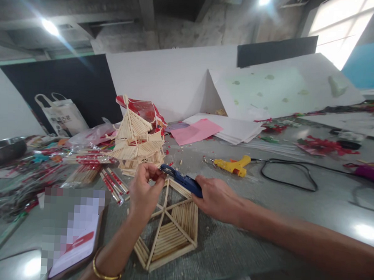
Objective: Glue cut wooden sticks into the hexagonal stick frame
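My right hand (213,198) grips a dark blue handheld cutter (185,181) that slants up to the left. At its far end, the fingers of my left hand (146,190) are pinched together; whatever they hold is too small to make out. Under both hands lies a flat hexagonal frame of wooden sticks (175,237), with spokes meeting at its middle. Rows of sticks fill some of its wedges, while others show the table through them. Behind my left hand stands a tiered stick model (137,139) with a pointed roof.
A yellow glue gun (232,164) lies right of centre, its black cord (298,162) running right. Packs of sticks (112,184) and plastic wrappers crowd the left. A tablet-like device (78,241) rests at lower left. Pink paper (196,131) and white sheets (234,128) lie behind.
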